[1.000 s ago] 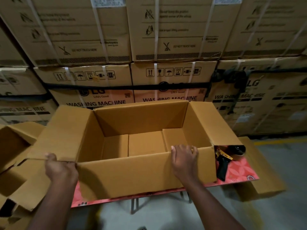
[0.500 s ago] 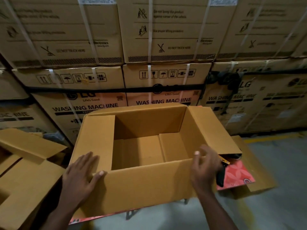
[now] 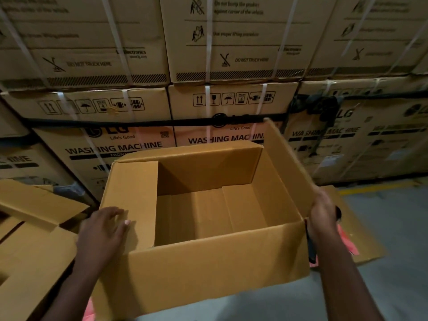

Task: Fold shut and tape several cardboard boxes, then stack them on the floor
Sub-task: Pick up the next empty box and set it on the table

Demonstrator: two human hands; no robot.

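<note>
Forearms reach in from the bottom edge toward an open box [image 3: 208,269], which sits right in front of the person on a table with a red patterned top [image 3: 347,244]; its plain near wall takes up most of the foreground. The left hand [image 3: 102,230] rests on the left flap [image 3: 132,193], fingers spread and only lightly bent, and that flap lies folded in over the opening. The right hand [image 3: 322,218] is against the outside of the right flap [image 3: 282,163], which stands tilted up. The hand is blurred, so I cannot tell whether it grips the flap or just pushes it. The inside of the box shows only its bottom flaps.

Just behind the right wrist a black tool [image 3: 311,249] lies on the table, mostly hidden by the arm and the box corner. A flat piece of cardboard [image 3: 361,232] sticks out beyond it, above the grey floor [image 3: 393,262]. To the left, more open boxes [image 3: 34,258] crowd close to the table.

Farther back, past a yellow line [image 3: 375,187] on the floor, stands a wall of stacked washing machine cartons [image 3: 231,54], bound with white straps [image 3: 208,42].
</note>
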